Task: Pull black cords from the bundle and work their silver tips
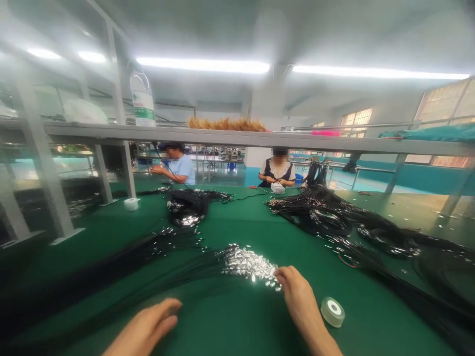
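My right hand (pixel 300 299) rests on the green table (pixel 241 326), its fingertips touching the near edge of a pile of small shiny metal pieces (pixel 248 264). Whether it pinches one of them is hidden. My left hand (pixel 148 329) lies low at the front, fingers loosely curled and blurred, holding nothing that I can see. A spread of thin black cords (pixel 111 269) fans out to the left of the pile, just beyond my left hand.
A small roll of tape (pixel 333 311) lies right of my right hand. Bundles of black cords (pixel 334 217) cover the right side, another bundle (pixel 187 205) sits mid-table. Two people (pixel 178 165) work across the table. A shelf (pixel 237 136) with a bottle (pixel 142 101) spans overhead.
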A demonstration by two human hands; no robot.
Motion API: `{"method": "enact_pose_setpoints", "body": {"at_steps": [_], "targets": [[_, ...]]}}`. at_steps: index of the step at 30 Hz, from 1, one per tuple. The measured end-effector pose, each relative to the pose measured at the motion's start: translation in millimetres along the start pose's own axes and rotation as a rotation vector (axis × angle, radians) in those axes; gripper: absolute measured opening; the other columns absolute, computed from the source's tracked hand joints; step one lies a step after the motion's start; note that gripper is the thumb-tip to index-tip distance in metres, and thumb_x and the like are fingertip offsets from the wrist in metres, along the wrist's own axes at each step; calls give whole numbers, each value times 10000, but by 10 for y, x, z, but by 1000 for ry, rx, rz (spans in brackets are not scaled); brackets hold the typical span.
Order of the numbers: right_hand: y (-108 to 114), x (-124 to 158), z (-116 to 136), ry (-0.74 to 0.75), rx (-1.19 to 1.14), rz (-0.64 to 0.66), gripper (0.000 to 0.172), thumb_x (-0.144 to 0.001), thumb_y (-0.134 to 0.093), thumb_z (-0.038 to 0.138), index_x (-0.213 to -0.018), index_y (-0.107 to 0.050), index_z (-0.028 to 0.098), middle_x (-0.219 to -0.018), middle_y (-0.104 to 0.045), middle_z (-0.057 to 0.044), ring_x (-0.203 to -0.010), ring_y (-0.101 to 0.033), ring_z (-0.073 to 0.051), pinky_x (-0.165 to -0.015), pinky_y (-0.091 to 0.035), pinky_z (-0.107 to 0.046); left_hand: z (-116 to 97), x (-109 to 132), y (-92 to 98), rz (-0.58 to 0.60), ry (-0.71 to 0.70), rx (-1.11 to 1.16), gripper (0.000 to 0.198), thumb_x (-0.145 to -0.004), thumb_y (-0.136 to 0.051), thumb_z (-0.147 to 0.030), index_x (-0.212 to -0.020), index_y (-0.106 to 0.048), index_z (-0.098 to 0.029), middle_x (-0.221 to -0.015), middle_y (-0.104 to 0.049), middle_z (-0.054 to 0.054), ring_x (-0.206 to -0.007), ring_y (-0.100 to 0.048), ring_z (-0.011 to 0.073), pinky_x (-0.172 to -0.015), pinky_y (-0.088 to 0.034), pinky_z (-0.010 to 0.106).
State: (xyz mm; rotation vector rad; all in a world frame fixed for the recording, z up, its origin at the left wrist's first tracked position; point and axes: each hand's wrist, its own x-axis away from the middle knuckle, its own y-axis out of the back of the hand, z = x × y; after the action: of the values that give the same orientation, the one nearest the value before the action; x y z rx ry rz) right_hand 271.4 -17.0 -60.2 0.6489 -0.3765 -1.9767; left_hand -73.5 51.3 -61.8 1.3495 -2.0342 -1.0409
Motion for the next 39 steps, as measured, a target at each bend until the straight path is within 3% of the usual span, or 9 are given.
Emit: {"method": "enact_pose_setpoints", "body": {"at_steps": [1, 4, 7, 9, 13, 25, 39], "targets": [[-9, 12, 31, -4, -96, 26, 188, -809, -491, 323, -777, -633, 203, -704, -601, -42, -624, -561, -205, -612, -424, -314, -184, -63, -86, 28, -40, 12, 367, -803, -467, -498, -1059, -649, -307, -1009, -702, -12, -928, -615, 240, -841, -460, 305], [-48, 67, 73, -28, -348, 128, 367, -760, -563, 497, -857, -647, 153, -628, -656, -54, -607, -627, -220, -620, -498, -334, -760, -253, -346, 80, -162, 84, 323, -843, -469, -369, -1087, -653, -265, -1065, -687, 21, -984, -597, 234, -872, -447, 313], [-65, 110, 48, -80, -577, 171, 414, -648, -723, 512, -842, -665, 150, -648, -688, -54, -625, -654, -211, -646, -519, -326, -1217, -368, -532, 91, -319, 198, 285, -848, -464, -235, -1039, -675, -249, -983, -698, 16, -897, -616, 190, -804, -454, 259], [-53, 115, 19, -126, -758, 173, 374, -583, -814, 440, -789, -682, 157, -646, -685, -38, -601, -650, -189, -605, -515, -290, -1377, -388, -598, 78, -371, 242, 274, -852, -464, -209, -986, -701, -244, -885, -705, 12, -803, -626, 174, -728, -456, 236], [-13, 97, 6, -192, -944, 186, 328, -540, -872, 341, -745, -703, 148, -631, -676, -27, -577, -644, -167, -542, -494, -240, -1394, -355, -638, 31, -328, 315, 229, -837, -536, -264, -938, -740, -251, -852, -730, 12, -753, -643, 180, -686, -470, 231], [-58, 178, 149, -300, -1032, 173, 325, -514, -890, 348, -732, -729, 169, -638, -720, -45, -586, -660, -150, -549, -493, -200, -1391, -262, -637, 16, -261, 392, 205, -818, -560, -325, -871, -750, -267, -764, -736, -19, -674, -640, 162, -585, -480, 190], [-40, 173, 195, -189, -803, 96, 299, -505, -869, 399, -658, -734, 180, -600, -703, -37, -576, -648, -185, -569, -535, -256, -1402, -247, -646, 27, -252, 358, 208, -820, -542, -308, -822, -743, -251, -735, -723, -9, -628, -621, 156, -537, -445, 188]]}}
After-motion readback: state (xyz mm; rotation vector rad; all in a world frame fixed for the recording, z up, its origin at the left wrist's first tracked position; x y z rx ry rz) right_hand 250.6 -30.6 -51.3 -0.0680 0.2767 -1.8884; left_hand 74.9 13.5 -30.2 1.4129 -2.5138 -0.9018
